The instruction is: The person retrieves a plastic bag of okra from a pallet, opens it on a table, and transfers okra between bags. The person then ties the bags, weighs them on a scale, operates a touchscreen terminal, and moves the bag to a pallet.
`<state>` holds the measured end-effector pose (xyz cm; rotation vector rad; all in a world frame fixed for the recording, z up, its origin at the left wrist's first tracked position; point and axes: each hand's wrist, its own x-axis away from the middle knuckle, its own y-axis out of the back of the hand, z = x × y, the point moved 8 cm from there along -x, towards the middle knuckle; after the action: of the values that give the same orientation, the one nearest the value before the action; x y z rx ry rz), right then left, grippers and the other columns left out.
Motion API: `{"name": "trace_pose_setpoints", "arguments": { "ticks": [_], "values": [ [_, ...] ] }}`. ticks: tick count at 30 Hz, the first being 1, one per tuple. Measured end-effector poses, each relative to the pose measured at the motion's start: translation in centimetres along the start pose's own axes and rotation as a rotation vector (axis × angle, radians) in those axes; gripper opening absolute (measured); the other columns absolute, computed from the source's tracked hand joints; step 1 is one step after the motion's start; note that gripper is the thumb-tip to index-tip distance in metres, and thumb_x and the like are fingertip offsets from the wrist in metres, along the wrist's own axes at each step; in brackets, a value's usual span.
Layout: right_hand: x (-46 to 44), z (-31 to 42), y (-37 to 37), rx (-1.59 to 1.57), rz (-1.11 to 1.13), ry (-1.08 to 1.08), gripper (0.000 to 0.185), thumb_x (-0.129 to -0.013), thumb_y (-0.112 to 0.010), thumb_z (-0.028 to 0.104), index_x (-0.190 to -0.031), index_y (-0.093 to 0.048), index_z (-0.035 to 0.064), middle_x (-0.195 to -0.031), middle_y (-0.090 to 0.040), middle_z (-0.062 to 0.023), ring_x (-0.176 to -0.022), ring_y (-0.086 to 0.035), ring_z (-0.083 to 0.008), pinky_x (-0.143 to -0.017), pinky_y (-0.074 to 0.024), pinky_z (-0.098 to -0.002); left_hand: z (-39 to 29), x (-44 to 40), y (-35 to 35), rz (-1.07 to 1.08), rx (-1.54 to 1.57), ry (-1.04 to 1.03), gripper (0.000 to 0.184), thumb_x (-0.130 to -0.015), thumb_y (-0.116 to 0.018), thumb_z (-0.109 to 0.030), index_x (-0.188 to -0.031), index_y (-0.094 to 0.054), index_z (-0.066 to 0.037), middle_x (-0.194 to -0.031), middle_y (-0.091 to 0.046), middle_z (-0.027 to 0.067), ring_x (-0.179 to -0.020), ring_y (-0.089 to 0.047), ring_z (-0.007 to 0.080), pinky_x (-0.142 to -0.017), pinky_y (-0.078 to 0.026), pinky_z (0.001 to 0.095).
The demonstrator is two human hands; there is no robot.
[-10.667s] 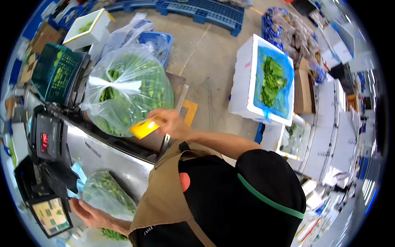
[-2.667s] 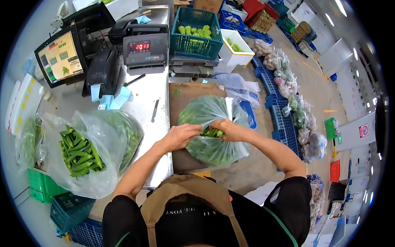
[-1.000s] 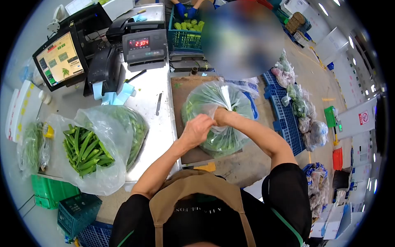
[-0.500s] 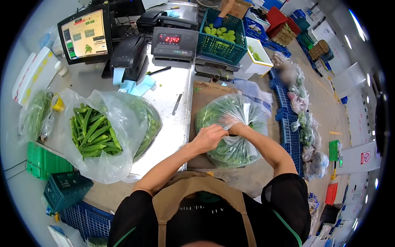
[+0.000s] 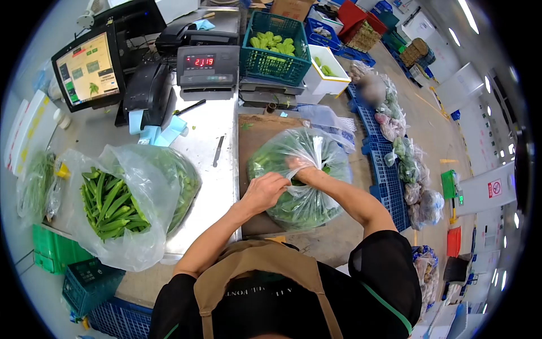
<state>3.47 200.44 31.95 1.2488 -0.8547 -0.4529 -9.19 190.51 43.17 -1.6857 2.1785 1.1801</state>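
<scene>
A large clear plastic bag (image 5: 305,209) of green pods rests on the brown scale platform (image 5: 254,138), its top gathered by a white tie. My left hand (image 5: 264,192) pinches the edge of a hole in the film. My right hand (image 5: 305,171) reaches through the hole, its fingers hidden by film and pods. On the metal counter to the left stands an open plastic bag (image 5: 149,198) of okra (image 5: 110,206). The scale display (image 5: 208,66) shows red digits.
Behind the platform are a teal crate (image 5: 274,65) of pale green vegetables and a white foam box (image 5: 333,85). A touch screen (image 5: 87,70) and a label printer (image 5: 148,93) stand at the back left. Blue pallets (image 5: 389,192) with bagged produce line the right floor.
The whole view has shifted, so counter and bags appear further left. My right hand stays inside the bag and my left hand at its film. The gloved hand at the teal crate is gone.
</scene>
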Motion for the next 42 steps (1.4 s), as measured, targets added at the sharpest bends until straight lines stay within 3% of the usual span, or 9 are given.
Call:
{"name": "trace_pose_setpoints", "arguments": {
  "ticks": [5, 9, 18, 27, 29, 32, 35, 38, 42],
  "values": [
    [-0.4, -0.7, -1.8, -0.048, 0.034, -0.057, 0.032, -0.081, -0.06, 0.017, -0.11, -0.059, 0.0039, -0.109, -0.06, -0.0192, -0.106, -0.059, -0.0337, -0.089, -0.0484, -0.0415, -0.9, -0.8, -0.7, 0.008, -0.022, -0.037, 0.014, -0.078, -0.068, -0.005, -0.091, -0.065, -0.005, -0.087, -0.065, 0.0081, -0.083, -0.063, 0.0265, -0.067, -0.052, 0.0371],
    [-1.4, -0.4, -3.8, 0.172, -0.007, 0.1, 0.027, -0.084, -0.056, 0.016, -0.109, -0.06, 0.0048, -0.107, -0.062, -0.0174, -0.103, -0.062, -0.0314, -0.086, -0.0501, -0.0408, -1.1, -0.3, -0.7, 0.028, -0.058, -0.051, 0.014, -0.078, -0.068, -0.006, -0.091, -0.065, -0.005, -0.087, -0.065, 0.0083, -0.083, -0.063, 0.027, -0.068, -0.052, 0.0376],
    [5.8, 3.9, 5.2, -0.127, -0.12, 0.294, 0.018, -0.074, -0.066, 0.018, -0.081, -0.067, 0.0015, -0.072, -0.066, -0.0141, -0.071, -0.064, -0.0363, -0.067, -0.0513, -0.0434, -1.9, -0.1, 1.3, 0.053, -0.042, -0.002, 0.014, -0.078, -0.068, -0.006, -0.092, -0.066, -0.005, -0.089, -0.066, 0.0086, -0.084, -0.063, 0.0275, -0.071, -0.052, 0.037],
    [9.6, 3.1, 13.5, -0.528, -0.282, 0.275, 0.043, -0.061, -0.075, 0.0, -0.103, -0.067, -0.0003, -0.105, -0.068, -0.0161, -0.093, -0.066, -0.0313, -0.082, -0.0523, -0.0368, 0.4, 0.4, 2.9, 0.009, -0.031, 0.106, 0.016, -0.078, -0.068, -0.006, -0.094, -0.066, -0.004, -0.091, -0.066, 0.0107, -0.087, -0.063, 0.0293, -0.074, -0.052, 0.0373],
    [10.2, 2.8, 15.0, -0.58, -0.296, 0.209, 0.041, -0.062, -0.073, 0.0, -0.103, -0.067, -0.0005, -0.098, -0.07, -0.0142, -0.087, -0.068, -0.0274, -0.079, -0.0529, -0.0336, 0.8, 0.3, 2.4, 0.049, -0.032, 0.146, 0.018, -0.079, -0.069, -0.008, -0.096, -0.065, -0.004, -0.096, -0.065, 0.0126, -0.09, -0.063, 0.0306, -0.078, -0.051, 0.0371],
    [10.9, 1.6, 16.8, -0.664, -0.357, 0.14, 0.037, -0.065, -0.071, 0.0, -0.102, -0.068, -0.0013, -0.085, -0.071, -0.0116, -0.076, -0.068, -0.0173, -0.071, -0.0533, -0.0294, 1.5, 0.3, 1.7, 0.083, 0.0, 0.175, 0.036, -0.077, -0.074, -0.016, -0.108, -0.061, -0.003, -0.115, -0.058, 0.0167, -0.109, -0.056, 0.0349, -0.088, -0.048, 0.0401],
    [10.6, 0.3, 16.6, -0.832, -0.258, -0.029, 0.033, -0.068, -0.069, -0.001, -0.101, -0.068, -0.0021, -0.077, -0.07, -0.0098, -0.069, -0.067, -0.0128, -0.065, -0.0537, -0.0277, -1.7, -1.8, 2.9, -0.093, -0.273, 0.181, 0.067, -0.069, -0.082, -0.028, -0.123, -0.051, -0.003, -0.13, -0.047, 0.0192, -0.125, -0.042, 0.0396, -0.096, -0.04, 0.0511],
    [10.2, 0.5, 17.2, -0.904, -0.238, -0.132, 0.034, -0.07, -0.068, 0.0, -0.104, -0.069, -0.0019, -0.072, -0.069, -0.008, -0.064, -0.065, -0.011, -0.06, -0.0532, -0.026, -2.2, -4.5, -0.2, -0.046, -0.273, 0.231, 0.101, -0.057, -0.087, -0.042, -0.137, -0.037, -0.006, -0.139, -0.037, 0.02, -0.133, -0.031, 0.0408, -0.094, -0.033, 0.0637],
    [10.5, 4.3, 22.4, -0.528, -0.353, -0.08, 0.035, -0.068, -0.069, 0.009, -0.102, -0.071, 0.0034, -0.07, -0.066, -0.0101, -0.063, -0.06, -0.0115, -0.062, -0.0504, -0.0305, 0.0, -6.4, -1.7, -0.268, 0.037, 0.242, 0.088, -0.057, -0.086, -0.038, -0.131, -0.047, -0.012, -0.129, -0.052, 0.0149, -0.131, -0.038, 0.0345, -0.094, -0.031, 0.0589]
  ]
}}
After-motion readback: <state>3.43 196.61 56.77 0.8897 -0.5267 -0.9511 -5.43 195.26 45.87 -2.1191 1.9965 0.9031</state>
